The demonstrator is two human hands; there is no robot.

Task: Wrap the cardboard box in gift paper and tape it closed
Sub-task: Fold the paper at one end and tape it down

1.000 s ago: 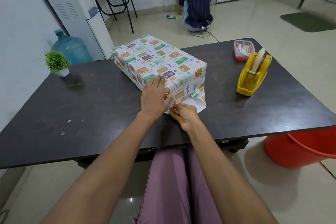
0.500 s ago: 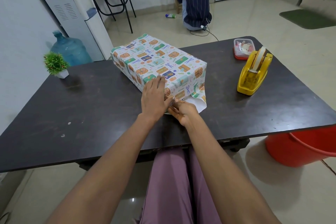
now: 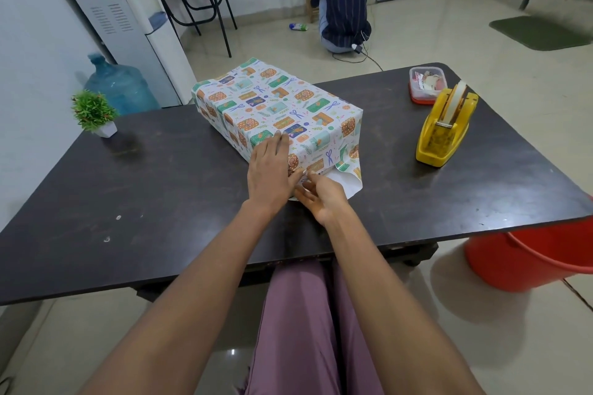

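- Legs in mauve trousers (image 3: 308,324) at bottom of frame, under the near edge of the dark counter (image 3: 144,202).
- Right hand (image 3: 324,199) w/ palm turned up, fingers loosely curled at the near end of the box; cannot tell if it pinches the paper.
- Left hand (image 3: 272,173) lies flat, fingers straight, pressing the near top corner of the box, grasping nothing.
- Cardboard box (image 3: 276,112) sits mid-counter, fully covered in patterned gift paper (image 3: 321,138); at near end a loose flap w/ white underside (image 3: 351,184) lies open on the counter.
- Yellow tape dispenser (image 3: 444,131) stands right of the box, well apart.
- Small potted plant (image 3: 94,114) near the left edge.
- Clear container w/ red base (image 3: 426,85) at far right corner.
- Red bucket (image 3: 526,260) on floor at right.
- Beyond counter: blue water jug (image 3: 120,85), white dispenser (image 3: 128,19), a person crouching on the floor (image 3: 343,6).
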